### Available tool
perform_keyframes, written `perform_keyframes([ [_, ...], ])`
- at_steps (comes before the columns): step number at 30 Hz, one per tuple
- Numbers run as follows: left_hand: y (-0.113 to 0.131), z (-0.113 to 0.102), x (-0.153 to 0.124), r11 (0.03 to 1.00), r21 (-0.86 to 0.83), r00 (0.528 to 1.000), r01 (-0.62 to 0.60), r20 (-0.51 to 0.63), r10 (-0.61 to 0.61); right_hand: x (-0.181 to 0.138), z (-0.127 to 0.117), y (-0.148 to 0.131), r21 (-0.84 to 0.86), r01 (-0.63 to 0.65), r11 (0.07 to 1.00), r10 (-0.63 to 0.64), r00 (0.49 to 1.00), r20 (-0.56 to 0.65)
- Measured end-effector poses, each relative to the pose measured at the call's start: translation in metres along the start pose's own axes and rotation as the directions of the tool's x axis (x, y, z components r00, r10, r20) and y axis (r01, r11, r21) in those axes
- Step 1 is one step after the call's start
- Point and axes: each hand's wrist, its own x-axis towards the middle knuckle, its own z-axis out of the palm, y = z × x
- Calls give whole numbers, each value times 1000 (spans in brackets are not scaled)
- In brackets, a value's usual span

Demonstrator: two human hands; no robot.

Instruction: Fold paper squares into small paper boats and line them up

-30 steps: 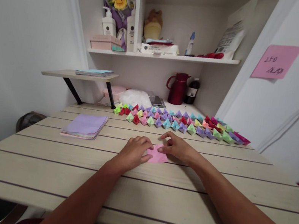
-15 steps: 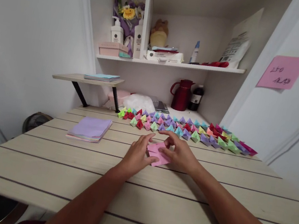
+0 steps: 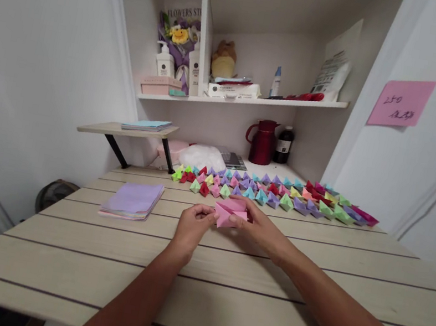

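A pink sheet of folded origami paper (image 3: 229, 211) is held between my two hands, raised a little off the table. My left hand (image 3: 193, 227) pinches its left corner between thumb and fingers. On the other side, my right hand (image 3: 258, 223) grips the paper with the thumb in front and the fingers behind, partly hidden. The paper's flaps stand partly apart, with a fold visible between them. Just beyond my hands, several small folded paper boats (image 3: 250, 193) in many colours stand in rows.
A stack of square paper (image 3: 132, 199), lilac on top, lies at the left of the slatted table (image 3: 97, 271). More sheets (image 3: 146, 125) rest on a small raised shelf (image 3: 101, 129). Behind the boats stand a red jug (image 3: 262, 143) and a dark bottle (image 3: 284, 145).
The pink paper has gone from lying nearly flat on the table to being lifted and tilted, its flaps opened. My left fingers have closed on its corner. The view has shifted slightly.
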Motion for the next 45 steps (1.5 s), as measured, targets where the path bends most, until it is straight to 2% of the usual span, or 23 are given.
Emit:
perform_keyframes([
  [5,2,-2,-3,990,-108,996,89,22,-87,3,2,0,165,-93,982,92,996,13],
  [14,7,-2,-6,983,-111,989,145,44,-141,4,-4,6,128,-150,980,146,988,44],
  [16,7,-2,-6,985,-114,990,132,57,-126,4,-6,9,95,-147,985,141,988,67],
  [20,4,1,-4,992,-34,970,122,217,-112,2,-9,10,32,-169,985,164,980,111],
  [22,1,3,-4,993,31,959,114,258,-118,2,-10,8,22,-159,987,156,981,113],
  [28,-6,5,-3,991,125,968,44,240,-73,2,-9,8,28,-89,996,86,993,77],
  [32,-6,5,-3,978,204,969,-32,246,-20,2,-8,11,-71,-107,992,113,990,82],
  [34,-6,5,-2,962,260,973,-84,231,22,2,-8,12,-176,-61,983,70,997,41],
  [36,-8,5,-1,931,331,975,-153,205,87,2,-9,13,-365,55,930,-63,998,-12],
  [38,-12,4,2,895,391,972,-213,177,154,2,-12,13,-545,162,822,-223,974,-46],
  [41,-17,-2,7,860,445,968,-249,113,222,3,-18,16,-692,219,688,-373,925,-78],
  [43,-18,-8,9,834,489,962,-254,43,268,2,-18,18,-790,251,560,-445,895,-31],
  [45,-14,-14,10,809,530,951,-253,-18,309,1,-14,21,-851,326,412,-463,879,113],
])
